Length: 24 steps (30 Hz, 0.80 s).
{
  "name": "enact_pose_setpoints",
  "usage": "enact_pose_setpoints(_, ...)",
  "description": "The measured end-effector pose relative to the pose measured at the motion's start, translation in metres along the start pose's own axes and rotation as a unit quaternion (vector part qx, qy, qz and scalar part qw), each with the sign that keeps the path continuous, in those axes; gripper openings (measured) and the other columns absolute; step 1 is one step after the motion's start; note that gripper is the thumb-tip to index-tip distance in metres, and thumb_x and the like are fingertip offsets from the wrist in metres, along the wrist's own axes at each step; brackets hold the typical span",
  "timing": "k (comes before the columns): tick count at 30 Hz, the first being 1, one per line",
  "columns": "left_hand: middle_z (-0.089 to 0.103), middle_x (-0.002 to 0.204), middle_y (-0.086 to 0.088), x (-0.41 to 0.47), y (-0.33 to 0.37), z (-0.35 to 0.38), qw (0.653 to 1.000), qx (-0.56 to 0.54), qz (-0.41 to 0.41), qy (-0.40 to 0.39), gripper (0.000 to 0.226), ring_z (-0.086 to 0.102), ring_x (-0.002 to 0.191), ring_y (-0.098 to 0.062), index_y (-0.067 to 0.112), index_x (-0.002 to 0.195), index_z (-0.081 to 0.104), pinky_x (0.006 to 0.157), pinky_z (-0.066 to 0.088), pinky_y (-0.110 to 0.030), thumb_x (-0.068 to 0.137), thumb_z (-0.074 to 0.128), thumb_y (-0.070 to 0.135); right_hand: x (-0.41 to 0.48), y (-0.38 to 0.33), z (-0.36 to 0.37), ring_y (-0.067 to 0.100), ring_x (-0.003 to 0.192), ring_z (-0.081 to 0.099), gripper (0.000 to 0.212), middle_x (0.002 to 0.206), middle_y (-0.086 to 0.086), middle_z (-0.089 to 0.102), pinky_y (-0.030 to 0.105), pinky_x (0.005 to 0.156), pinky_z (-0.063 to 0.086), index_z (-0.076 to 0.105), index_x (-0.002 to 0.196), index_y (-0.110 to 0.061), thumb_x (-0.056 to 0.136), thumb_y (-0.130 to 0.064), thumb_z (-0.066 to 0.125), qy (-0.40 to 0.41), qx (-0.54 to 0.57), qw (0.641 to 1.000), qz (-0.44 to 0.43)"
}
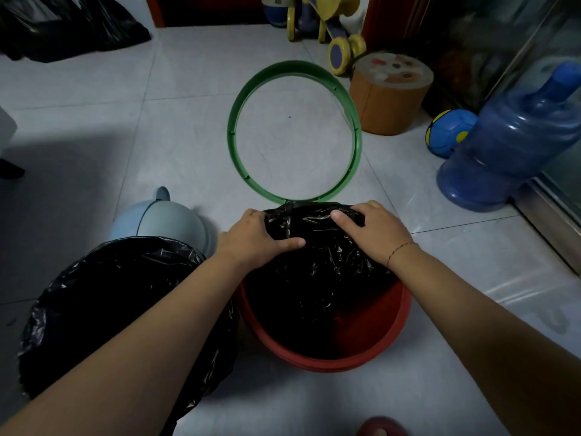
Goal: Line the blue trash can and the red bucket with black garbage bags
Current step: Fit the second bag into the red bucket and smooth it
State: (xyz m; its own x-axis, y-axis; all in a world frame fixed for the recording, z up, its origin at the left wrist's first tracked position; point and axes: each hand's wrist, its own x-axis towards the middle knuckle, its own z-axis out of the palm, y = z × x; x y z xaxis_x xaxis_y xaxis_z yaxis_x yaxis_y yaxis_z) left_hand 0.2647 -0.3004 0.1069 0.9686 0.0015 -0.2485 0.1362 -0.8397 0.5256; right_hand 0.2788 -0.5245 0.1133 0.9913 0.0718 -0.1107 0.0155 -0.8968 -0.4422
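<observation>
The red bucket (393, 328) stands on the floor right below me. A black garbage bag (317, 278) hangs inside it and is folded over its far rim. My left hand (257, 237) and my right hand (371, 231) both grip that folded edge at the far rim, thumbs on the inside. To the left stands the trash can, wrapped in another black bag (103, 306) that covers its mouth and sides. Its pale blue lid (169, 220) lies on the floor just behind it.
A green plastic ring (294, 69) lies flat on the tiles beyond the bucket. An orange stool (390, 96), a blue ball (449, 130), a blue water jug (515, 136) and a toy stroller (333, 29) crowd the right. More black bags (69, 23) sit far left.
</observation>
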Motion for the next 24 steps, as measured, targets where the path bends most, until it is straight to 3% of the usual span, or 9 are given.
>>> enact_pose_setpoints(3, 0.068, 0.093, 0.000, 0.005, -0.007, 0.001, 0.999, -0.043, -0.011, -0.014, 0.075, 0.065, 0.087, -0.019, 0.024, 0.095, 0.068, 0.082, 0.054, -0.041, 0.049, 0.063, 0.083, 0.002, -0.005, 0.000, 0.017, 0.080, 0.059, 0.075, 0.089, -0.002, 0.062, 0.038, 0.081, 0.049, 0.067, 0.089, -0.017, 0.079, -0.080, 0.027, 0.006, 0.003, 1.000, 0.027)
enact_pose_setpoints(6, 0.065, 0.066, 0.005, 0.002, -0.011, 0.006, 0.997, -0.068, -0.029, 0.002, 0.072, 0.065, 0.069, -0.015, 0.020, 0.071, 0.062, 0.066, 0.053, -0.031, 0.045, 0.060, 0.087, -0.001, -0.007, 0.001, 0.019, 0.064, 0.059, 0.077, 0.062, -0.001, 0.061, 0.034, 0.070, 0.046, 0.059, 0.064, -0.015, 0.076, -0.083, 0.026, 0.019, -0.005, 0.999, 0.045)
enact_pose_setpoints(9, 0.060, 0.054, 0.009, -0.003, -0.009, 0.007, 0.994, -0.098, -0.046, 0.001, 0.076, 0.061, 0.059, -0.011, 0.021, 0.059, 0.057, 0.055, 0.044, -0.027, 0.043, 0.048, 0.095, -0.006, -0.004, 0.000, 0.020, 0.062, 0.060, 0.080, 0.059, 0.001, 0.060, 0.035, 0.068, 0.045, 0.059, 0.065, -0.012, 0.075, -0.085, 0.027, 0.016, -0.006, 0.999, 0.045)
enact_pose_setpoints(14, 0.065, 0.077, 0.003, -0.010, -0.014, 0.007, 0.985, -0.131, -0.102, -0.047, 0.099, 0.061, 0.072, -0.012, 0.016, 0.079, 0.068, 0.062, 0.042, -0.026, 0.050, 0.025, 0.100, -0.023, 0.015, -0.009, 0.020, 0.052, 0.040, 0.067, 0.052, 0.001, 0.034, 0.034, 0.054, 0.031, 0.026, 0.053, -0.018, 0.078, -0.080, 0.027, 0.009, 0.064, 0.996, 0.055)
enact_pose_setpoints(16, 0.064, 0.102, -0.004, -0.014, -0.018, 0.009, 0.982, -0.137, -0.114, -0.070, 0.108, 0.058, 0.088, -0.018, 0.011, 0.101, 0.069, 0.076, 0.040, -0.028, 0.058, 0.021, 0.097, -0.032, 0.025, -0.010, 0.020, 0.056, 0.046, 0.070, 0.055, 0.001, 0.042, 0.033, 0.058, 0.036, 0.034, 0.054, -0.015, 0.079, -0.080, 0.026, 0.003, 0.088, 0.994, 0.070)
enact_pose_setpoints(18, 0.059, 0.126, -0.014, -0.021, -0.019, 0.011, 0.981, -0.138, -0.115, -0.079, 0.109, 0.053, 0.101, -0.022, 0.008, 0.119, 0.064, 0.086, 0.034, -0.030, 0.067, 0.019, 0.093, -0.044, 0.034, -0.009, 0.017, 0.070, 0.059, 0.078, 0.070, 0.000, 0.062, 0.032, 0.068, 0.044, 0.058, 0.067, -0.012, 0.077, -0.082, 0.024, -0.012, 0.114, 0.990, 0.078)
enact_pose_setpoints(21, 0.056, 0.133, -0.015, -0.034, -0.018, 0.016, 0.981, -0.146, -0.109, -0.069, 0.106, 0.052, 0.110, -0.024, 0.011, 0.123, 0.062, 0.089, 0.033, -0.031, 0.070, 0.015, 0.090, -0.065, 0.041, -0.005, 0.005, 0.090, 0.059, 0.067, 0.092, -0.015, 0.064, 0.022, 0.076, 0.042, 0.066, 0.097, -0.033, 0.074, -0.083, 0.028, -0.033, 0.197, 0.977, 0.074)
enact_pose_setpoints(24, 0.056, 0.134, -0.015, -0.048, -0.013, 0.023, 0.968, -0.205, -0.135, -0.056, 0.107, 0.051, 0.121, -0.028, 0.010, 0.125, 0.060, 0.097, 0.034, -0.036, 0.071, 0.015, 0.090, -0.081, 0.045, -0.004, -0.006, 0.100, 0.054, 0.061, 0.103, -0.028, 0.059, 0.012, 0.083, 0.036, 0.062, 0.109, -0.042, 0.073, -0.081, 0.032, -0.046, 0.288, 0.954, 0.072)
